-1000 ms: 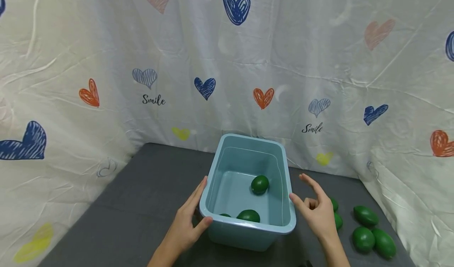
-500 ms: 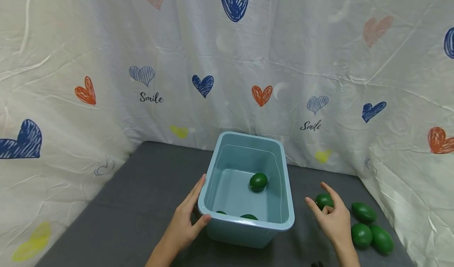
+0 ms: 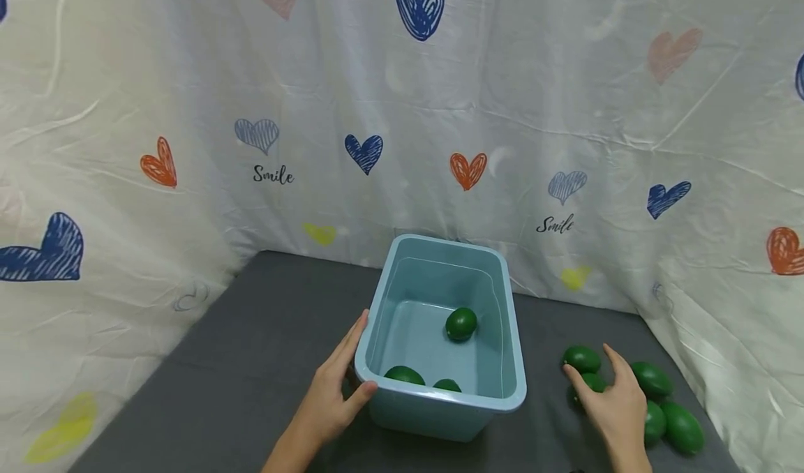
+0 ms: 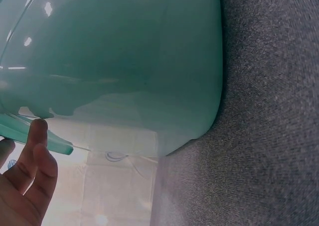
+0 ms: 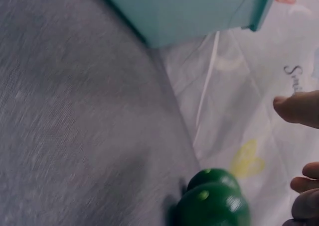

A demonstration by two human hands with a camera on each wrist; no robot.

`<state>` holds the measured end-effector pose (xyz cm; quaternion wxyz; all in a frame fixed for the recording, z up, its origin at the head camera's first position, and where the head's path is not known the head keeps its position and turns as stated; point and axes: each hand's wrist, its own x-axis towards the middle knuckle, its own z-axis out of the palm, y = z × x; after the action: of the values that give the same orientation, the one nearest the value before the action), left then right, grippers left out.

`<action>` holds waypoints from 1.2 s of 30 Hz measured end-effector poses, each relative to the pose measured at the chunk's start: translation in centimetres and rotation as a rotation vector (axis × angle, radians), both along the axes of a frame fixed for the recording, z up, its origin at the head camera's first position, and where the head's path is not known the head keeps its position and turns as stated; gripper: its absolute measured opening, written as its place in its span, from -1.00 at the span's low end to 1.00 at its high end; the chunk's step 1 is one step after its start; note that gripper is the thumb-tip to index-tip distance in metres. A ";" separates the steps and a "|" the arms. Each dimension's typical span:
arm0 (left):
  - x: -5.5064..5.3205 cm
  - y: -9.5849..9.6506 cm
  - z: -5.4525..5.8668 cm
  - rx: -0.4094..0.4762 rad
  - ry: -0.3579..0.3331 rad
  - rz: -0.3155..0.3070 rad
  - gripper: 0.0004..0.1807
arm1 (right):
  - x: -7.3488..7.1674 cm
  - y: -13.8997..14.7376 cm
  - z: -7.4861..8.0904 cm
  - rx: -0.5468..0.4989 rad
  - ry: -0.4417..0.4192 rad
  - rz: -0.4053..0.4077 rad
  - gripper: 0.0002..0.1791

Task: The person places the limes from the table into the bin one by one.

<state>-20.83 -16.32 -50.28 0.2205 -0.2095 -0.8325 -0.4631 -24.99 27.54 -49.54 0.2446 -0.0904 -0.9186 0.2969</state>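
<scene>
A light blue plastic bin [image 3: 440,414] stands in the middle of the dark table. My left hand [image 3: 329,396] holds its near left corner, thumb at the front rim and fingers along the left side. In the left wrist view, a fingertip [image 4: 39,124] meets the wall beneath the rim. Inside the bin lie a dark green avocado [image 3: 461,324] and two more near the front wall, partly hidden by the rim. My right hand [image 3: 618,403] hovers with thumb and index finger spread over two glossy avocados [image 3: 581,358], partly covering the nearer one.
Right of my right hand lie several more avocados [image 3: 683,428], close together near the table's right side. A white curtain [image 3: 402,75] printed with hearts hangs right behind the table [image 3: 251,361] and along its sides.
My right hand has moved from beside the bin's right rim rightward and nearer to the loose avocados. Two avocados inside the bin have rolled about near its front wall. My left hand keeps its place.
</scene>
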 end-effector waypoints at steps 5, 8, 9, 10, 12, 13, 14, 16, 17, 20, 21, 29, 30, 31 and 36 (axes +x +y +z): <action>0.0 0.2 -0.1 0.011 -0.006 -0.010 -0.06 | 0.1 0.8 -0.8 -0.022 -0.056 -0.039 -0.04; 0.1 0.1 0.0 0.014 -0.010 -0.012 -0.06 | 0.3 1.1 -1.2 -0.042 -0.145 -0.055 0.02; 0.1 0.1 0.0 0.019 -0.013 -0.016 -0.06 | 0.4 1.2 -1.3 -0.045 -0.174 -0.059 0.04; 0.1 0.0 0.0 0.020 -0.012 -0.016 -0.06 | 0.4 1.3 -1.4 -0.049 -0.201 -0.064 0.06; 0.1 0.0 0.1 0.023 -0.012 -0.019 -0.06 | 0.6 1.4 -1.6 -0.053 -0.243 -0.077 0.08; 0.1 0.0 0.2 0.025 -0.015 -0.020 -0.05 | 0.6 1.5 -1.7 -0.052 -0.259 -0.084 0.09; 0.1 0.1 0.2 0.026 -0.018 -0.020 -0.05 | 0.7 1.5 -1.8 -0.052 -0.273 -0.089 0.09; 0.1 0.1 0.2 0.016 -0.014 -0.010 -0.05 | 0.9 1.6 -1.9 -0.048 -0.298 -0.092 0.10; 0.1 0.1 0.2 0.019 -0.014 -0.013 -0.05 | 0.9 1.6 -2.0 -0.047 -0.313 -0.090 0.10; 0.0 0.1 0.0 0.032 -0.014 -0.020 -0.06 | 1.0 1.7 -1.9 -0.048 -0.358 -0.076 0.11; 0.0 0.2 0.0 0.032 -0.010 -0.019 -0.07 | 0.9 1.6 -1.9 -0.047 -0.371 -0.071 0.12; 0.0 0.1 0.0 0.016 -0.014 -0.005 -0.05 | 1.0 1.5 -1.9 -0.049 -0.423 -0.056 0.03; 0.0 0.1 0.0 0.012 -0.013 -0.003 -0.05 | 0.9 1.5 -1.9 -0.050 -0.422 -0.056 0.02; 0.0 0.1 0.1 0.010 -0.011 -0.002 -0.05 | 0.9 1.5 -1.9 -0.050 -0.418 -0.056 0.01; 0.0 0.1 0.1 0.016 -0.007 -0.009 -0.05 | 0.7 1.4 -2.5 -0.043 -0.386 -0.066 -0.03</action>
<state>-20.78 -16.19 -50.22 0.2173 -0.2101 -0.8286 -0.4713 -24.25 28.93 -52.00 0.0718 -0.1810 -0.9384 0.2853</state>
